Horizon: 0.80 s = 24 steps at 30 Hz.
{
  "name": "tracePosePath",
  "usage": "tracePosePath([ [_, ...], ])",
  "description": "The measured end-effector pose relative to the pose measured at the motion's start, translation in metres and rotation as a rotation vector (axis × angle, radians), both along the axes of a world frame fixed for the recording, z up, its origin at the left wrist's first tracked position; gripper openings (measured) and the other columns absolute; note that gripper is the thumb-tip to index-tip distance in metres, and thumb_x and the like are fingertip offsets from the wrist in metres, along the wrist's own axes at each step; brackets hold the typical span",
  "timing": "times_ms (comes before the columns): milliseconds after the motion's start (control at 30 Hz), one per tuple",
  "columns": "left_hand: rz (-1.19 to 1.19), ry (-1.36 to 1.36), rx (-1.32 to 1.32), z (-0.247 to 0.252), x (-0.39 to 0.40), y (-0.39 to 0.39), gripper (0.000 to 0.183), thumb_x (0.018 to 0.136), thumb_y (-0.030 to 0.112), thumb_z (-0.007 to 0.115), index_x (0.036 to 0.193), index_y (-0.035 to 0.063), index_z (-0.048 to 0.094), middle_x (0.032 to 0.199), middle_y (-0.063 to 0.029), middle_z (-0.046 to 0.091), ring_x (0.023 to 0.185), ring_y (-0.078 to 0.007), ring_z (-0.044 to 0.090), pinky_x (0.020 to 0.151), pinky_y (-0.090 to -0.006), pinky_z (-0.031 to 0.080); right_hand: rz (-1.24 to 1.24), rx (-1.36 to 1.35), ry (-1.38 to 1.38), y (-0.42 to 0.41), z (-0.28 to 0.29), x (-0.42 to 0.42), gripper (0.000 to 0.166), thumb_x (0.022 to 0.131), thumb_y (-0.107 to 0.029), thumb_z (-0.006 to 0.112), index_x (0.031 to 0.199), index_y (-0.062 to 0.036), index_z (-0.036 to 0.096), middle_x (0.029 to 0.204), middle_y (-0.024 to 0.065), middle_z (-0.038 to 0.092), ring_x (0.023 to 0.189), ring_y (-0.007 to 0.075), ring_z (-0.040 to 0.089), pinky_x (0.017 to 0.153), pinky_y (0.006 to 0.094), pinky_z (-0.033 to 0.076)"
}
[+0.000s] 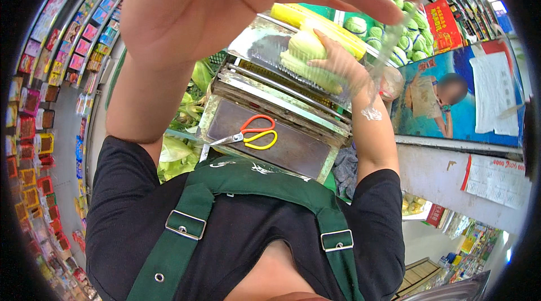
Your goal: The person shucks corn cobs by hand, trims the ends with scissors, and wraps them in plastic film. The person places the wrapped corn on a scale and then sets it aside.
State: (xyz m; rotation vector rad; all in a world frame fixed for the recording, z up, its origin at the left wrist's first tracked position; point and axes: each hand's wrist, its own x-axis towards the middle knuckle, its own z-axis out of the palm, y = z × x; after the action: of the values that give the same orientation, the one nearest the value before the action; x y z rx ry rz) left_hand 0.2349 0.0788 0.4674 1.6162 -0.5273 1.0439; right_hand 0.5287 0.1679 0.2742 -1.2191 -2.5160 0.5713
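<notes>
My left hand (236, 9) is raised close to the camera, palm showing, its upper edge cut off by the frame. Clear plastic film (389, 45) hangs from near its fingertips down to my right forearm; whether the fingers pinch it cannot be told. Under the film, my right hand (338, 58) holds pale green leafy vegetables, apparently napa cabbages (302, 47), on the metal top of a film-wrapping machine (253, 41). A yellow film roll (346, 34) lies just behind them. Scissors with one red and one yellow handle (249, 134) rest on the machine's dark front plate (291, 153).
Round green cabbages (405, 43) with bands are piled at the back right. Loose leaves (177, 153) lie left of the machine. A blue poster panel (456, 94) and a wall calendar (496, 180) stand at right. Shelves of packaged goods (46, 119) line the left.
</notes>
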Motion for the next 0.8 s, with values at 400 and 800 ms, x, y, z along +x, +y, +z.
tracePosePath([
  [400, 0.054, -0.013, -0.040, -0.009, -0.013, 0.012, 0.058, 0.106, 0.043, 0.016, 0.156, 0.0123, 0.019, 0.142, -0.0372, 0.039, 0.132, -0.0500, 0.042, 0.110, -0.0593, 0.035, 0.009, 0.170, -0.307, -0.053, 0.016, -0.027, 0.088, 0.078, -0.034, 0.077, 0.147, -0.0060, 0.031, 0.117, 0.0225, 0.053, 0.112, 0.0410, 0.055, 0.097, 0.0452, 0.046],
  [800, 0.082, -0.005, -0.048, -0.007, -0.012, 0.016, 0.058, 0.107, 0.041, 0.015, 0.156, 0.0114, 0.019, 0.142, -0.0368, 0.039, 0.132, -0.0500, 0.042, 0.110, -0.0590, 0.036, 0.158, 0.044, -0.312, -0.054, 0.032, -0.026, 0.097, 0.073, -0.027, 0.081, 0.152, -0.0074, 0.027, 0.125, 0.0217, 0.048, 0.115, 0.0394, 0.052, 0.101, 0.0413, 0.044],
])
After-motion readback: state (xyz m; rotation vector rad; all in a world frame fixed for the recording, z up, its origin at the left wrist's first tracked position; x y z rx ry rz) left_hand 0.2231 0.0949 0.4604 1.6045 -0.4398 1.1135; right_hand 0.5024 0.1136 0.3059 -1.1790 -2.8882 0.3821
